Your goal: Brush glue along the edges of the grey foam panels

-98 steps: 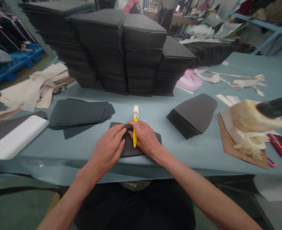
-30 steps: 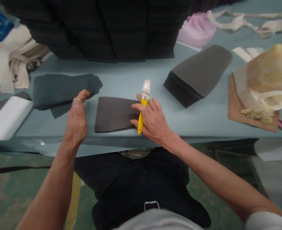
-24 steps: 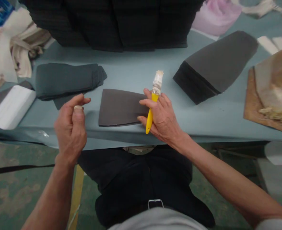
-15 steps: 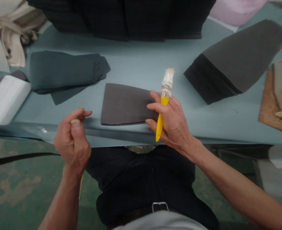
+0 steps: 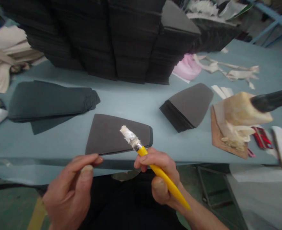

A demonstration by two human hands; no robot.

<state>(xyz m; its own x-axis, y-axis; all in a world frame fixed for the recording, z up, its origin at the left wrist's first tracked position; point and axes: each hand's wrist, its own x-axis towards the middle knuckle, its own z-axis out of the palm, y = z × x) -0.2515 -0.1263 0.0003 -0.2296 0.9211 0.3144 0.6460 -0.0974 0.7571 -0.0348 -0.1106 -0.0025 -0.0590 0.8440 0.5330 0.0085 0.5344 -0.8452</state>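
Observation:
My right hand [image 5: 163,172] is closed round the yellow handle of a paintbrush [image 5: 163,177], its whitish, caked bristles pointing up and left. The brush tip shows over a dark grey tapered panel [image 5: 112,134] lying flat near the table's front edge; whether it touches cannot be told. At the panel's narrow right end a darker piece peeks out from beneath. My left hand [image 5: 70,188] holds nothing that I can see. Its fingers are loosely bent, the thumb a little apart from the forefinger, whose tip is close to the panel's lower left corner.
Dark green pieces [image 5: 50,99] lie fanned at left, and a stack of grey panels [image 5: 189,105] stands at right. Tall black stacks [image 5: 95,41] fill the back. At far right are a yellowish container [image 5: 241,108] with a black handle, a brown board [image 5: 215,137] and a red item [image 5: 262,137].
My right hand has come off the panel's right end and now grips the brush by its handle, tilted leftward. My left hand has moved closer to the panel. The view has swung up and right.

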